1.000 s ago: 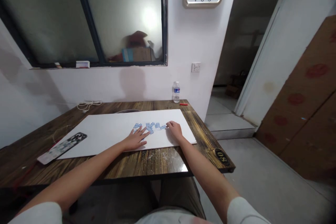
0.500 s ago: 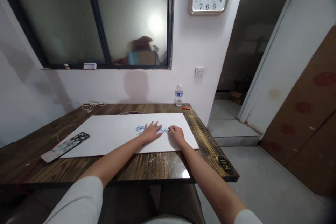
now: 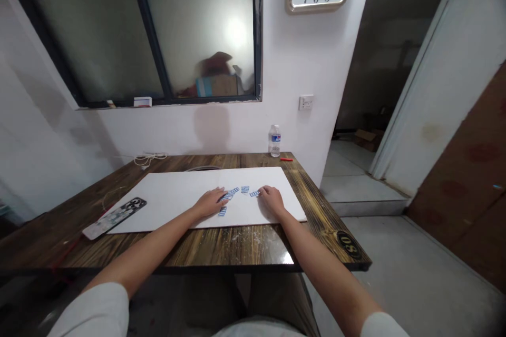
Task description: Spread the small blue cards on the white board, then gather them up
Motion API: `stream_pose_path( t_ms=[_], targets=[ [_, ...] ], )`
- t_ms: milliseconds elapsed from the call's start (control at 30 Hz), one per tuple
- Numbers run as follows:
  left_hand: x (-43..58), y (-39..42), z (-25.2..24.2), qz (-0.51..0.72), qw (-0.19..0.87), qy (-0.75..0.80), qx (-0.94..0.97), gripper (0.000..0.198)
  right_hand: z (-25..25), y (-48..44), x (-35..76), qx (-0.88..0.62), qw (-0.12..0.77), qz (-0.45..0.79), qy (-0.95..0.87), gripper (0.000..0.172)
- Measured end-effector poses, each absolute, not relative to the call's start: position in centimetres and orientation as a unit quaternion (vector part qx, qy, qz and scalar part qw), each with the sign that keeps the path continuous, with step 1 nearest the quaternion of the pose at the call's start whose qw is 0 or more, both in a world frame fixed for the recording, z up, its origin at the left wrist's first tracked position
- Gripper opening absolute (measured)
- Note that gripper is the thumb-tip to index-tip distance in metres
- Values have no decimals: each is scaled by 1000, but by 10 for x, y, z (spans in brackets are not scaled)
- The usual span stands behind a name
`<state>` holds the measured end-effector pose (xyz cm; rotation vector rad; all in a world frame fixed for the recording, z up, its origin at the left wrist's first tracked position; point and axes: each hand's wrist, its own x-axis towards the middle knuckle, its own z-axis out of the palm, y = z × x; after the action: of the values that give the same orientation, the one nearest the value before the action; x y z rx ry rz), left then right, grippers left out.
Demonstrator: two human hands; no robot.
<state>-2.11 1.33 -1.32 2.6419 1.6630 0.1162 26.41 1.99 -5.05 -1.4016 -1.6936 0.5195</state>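
Several small blue-and-white pieces [image 3: 245,189] lie scattered on a white board [image 3: 174,195] on the wooden table. My left hand [image 3: 209,203] rests palm down at the left of the pieces, fingers spread and touching some of them. At the right end of the group, my right hand [image 3: 272,199] has its fingertips pressed together beside a short row of pieces [image 3: 254,194]. Whatever may be between those fingertips is too small to make out.
A patterned phone [image 3: 114,218] lies across the board's left edge. At the back of the table [image 3: 253,247] are a white cable [image 3: 150,158], a water bottle [image 3: 275,141] and a red pen [image 3: 286,159].
My left hand has slid left, uncovering more pieces. My right hand stays close to the right-hand row, and the camera view has shifted slightly.
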Motion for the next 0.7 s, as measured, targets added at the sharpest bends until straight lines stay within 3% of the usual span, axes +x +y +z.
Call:
stream_pose_path(
  t_ms=[367, 700],
  targets=[
    [12, -1, -21, -23, 68, 467, 881, 73, -47, 8, 252, -433, 323, 131, -831, 23],
    [27, 6, -40, 109, -9, 556, 824, 71, -59, 13, 252, -410, 322, 67, -851, 36]
  ],
)
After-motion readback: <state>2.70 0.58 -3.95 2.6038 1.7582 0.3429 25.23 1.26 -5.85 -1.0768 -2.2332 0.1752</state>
